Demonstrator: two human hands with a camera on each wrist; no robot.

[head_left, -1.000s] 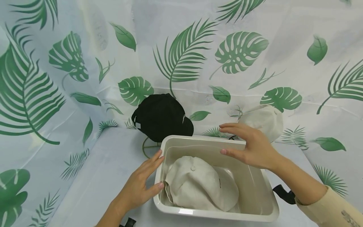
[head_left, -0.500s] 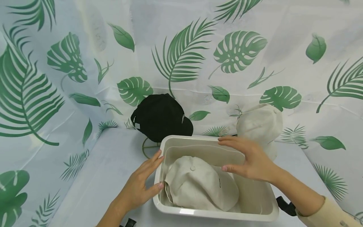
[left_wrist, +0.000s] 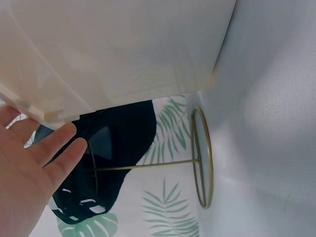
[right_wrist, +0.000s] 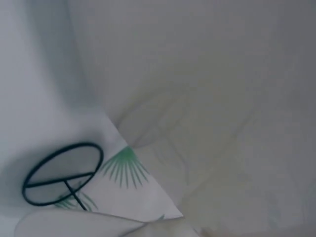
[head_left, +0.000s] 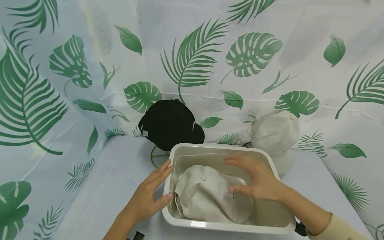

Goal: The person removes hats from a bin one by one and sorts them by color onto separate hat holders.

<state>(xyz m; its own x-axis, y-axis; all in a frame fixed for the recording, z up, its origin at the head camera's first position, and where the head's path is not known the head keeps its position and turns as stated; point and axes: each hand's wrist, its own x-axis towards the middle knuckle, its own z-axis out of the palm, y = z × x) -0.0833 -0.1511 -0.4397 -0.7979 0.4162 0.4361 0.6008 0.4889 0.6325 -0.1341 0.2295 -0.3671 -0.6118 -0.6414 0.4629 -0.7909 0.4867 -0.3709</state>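
While the left hand [head_left: 148, 195] is set against the left side of a cream bin [head_left: 228, 227], the right hand [head_left: 259, 181] is positioned over the right half of the bin. The grip of the left hand is extended, with the fingers straight and the thumb spread apart; nothing is enclosed. The grip of the right hand is spread wide between thumb and fingers, and nothing is held. Whether the cap below is touched by the right thumb cannot be determined.

The cream cap [head_left: 204, 196] is contained in the left and middle part of the bin, with its crown facing up and its brim directed to the right. The bin is supported on a pale counter [head_left: 105, 180]. Behind its left corner, a black cap [head_left: 169, 125] is carried on a gold wire stand [left_wrist: 148, 165]. A second pale cap [head_left: 274, 131] is located behind the right corner. A dark wire stand [right_wrist: 61, 179] is shown in the right wrist view. The background is formed by a leaf-printed sheet [head_left: 300, 50].
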